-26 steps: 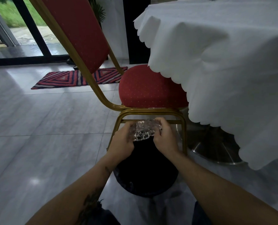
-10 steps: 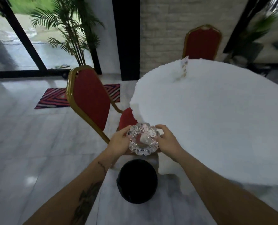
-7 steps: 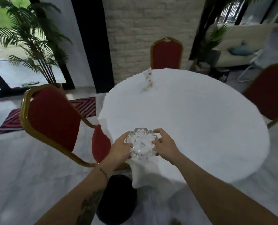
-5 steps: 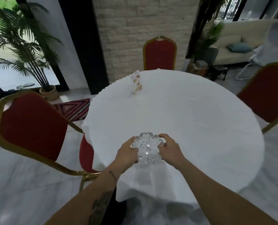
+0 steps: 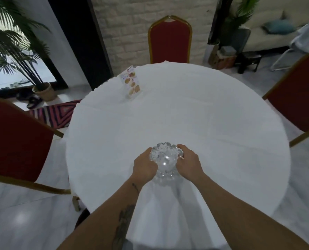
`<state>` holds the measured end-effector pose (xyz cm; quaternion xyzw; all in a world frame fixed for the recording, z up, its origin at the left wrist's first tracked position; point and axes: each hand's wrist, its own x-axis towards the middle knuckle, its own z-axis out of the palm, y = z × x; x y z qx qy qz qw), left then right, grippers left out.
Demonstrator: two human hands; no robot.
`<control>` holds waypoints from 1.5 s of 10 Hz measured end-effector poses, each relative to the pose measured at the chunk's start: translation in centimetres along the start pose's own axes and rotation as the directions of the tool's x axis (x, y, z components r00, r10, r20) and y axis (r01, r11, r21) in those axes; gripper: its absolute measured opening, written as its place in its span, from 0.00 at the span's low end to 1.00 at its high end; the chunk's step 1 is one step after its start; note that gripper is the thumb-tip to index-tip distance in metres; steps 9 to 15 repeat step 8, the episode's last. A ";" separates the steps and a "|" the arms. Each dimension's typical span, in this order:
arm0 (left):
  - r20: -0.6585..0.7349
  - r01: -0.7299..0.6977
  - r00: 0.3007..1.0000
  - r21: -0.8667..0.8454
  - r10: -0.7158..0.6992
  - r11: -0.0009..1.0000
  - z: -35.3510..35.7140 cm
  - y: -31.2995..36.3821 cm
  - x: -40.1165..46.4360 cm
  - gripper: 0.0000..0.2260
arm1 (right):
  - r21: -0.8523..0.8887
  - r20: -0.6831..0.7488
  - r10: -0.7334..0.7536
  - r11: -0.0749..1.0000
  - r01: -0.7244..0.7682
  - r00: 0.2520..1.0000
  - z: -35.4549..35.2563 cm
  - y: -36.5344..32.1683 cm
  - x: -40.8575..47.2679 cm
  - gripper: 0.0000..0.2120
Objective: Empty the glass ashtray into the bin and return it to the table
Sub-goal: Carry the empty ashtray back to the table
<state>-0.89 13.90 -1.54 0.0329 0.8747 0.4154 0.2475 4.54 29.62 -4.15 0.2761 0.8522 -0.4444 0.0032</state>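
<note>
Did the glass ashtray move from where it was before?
Yes. The glass ashtray went from above the bin up onto the table, near its front edge.

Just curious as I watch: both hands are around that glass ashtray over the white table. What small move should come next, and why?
Probably open both hands and draw them back. The glass ashtray looks to be already down on the white tablecloth near the table's front edge, with the left hand and right hand cupping its sides.

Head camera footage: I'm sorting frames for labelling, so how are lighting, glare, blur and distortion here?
Head view: dim, bluish indoor light; a bright glint sits on the glass ashtray between the left hand and right hand; the white tablecloth looks flat and nearly featureless; wide-angle bending bows the chairs at the edges; the floor glare spot is soft.
</note>
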 end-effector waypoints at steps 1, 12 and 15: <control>-0.018 -0.010 1.000 -0.003 0.010 1.000 0.6 0.3 0.7 0.23 | -0.028 0.011 0.008 1.000 -0.007 1.000 -0.3 0.3 0.8 0.26; 0.017 -0.119 0.993 0.166 0.118 0.979 -1.8 -0.6 -2.0 0.14 | -0.309 0.048 -0.001 0.951 0.016 0.999 -1.6 -1.8 -2.1 0.24; 0.017 -0.119 0.993 0.166 0.118 0.979 -1.8 -0.6 -2.0 0.14 | -0.309 0.048 -0.001 0.951 0.016 0.999 -1.6 -1.8 -2.1 0.24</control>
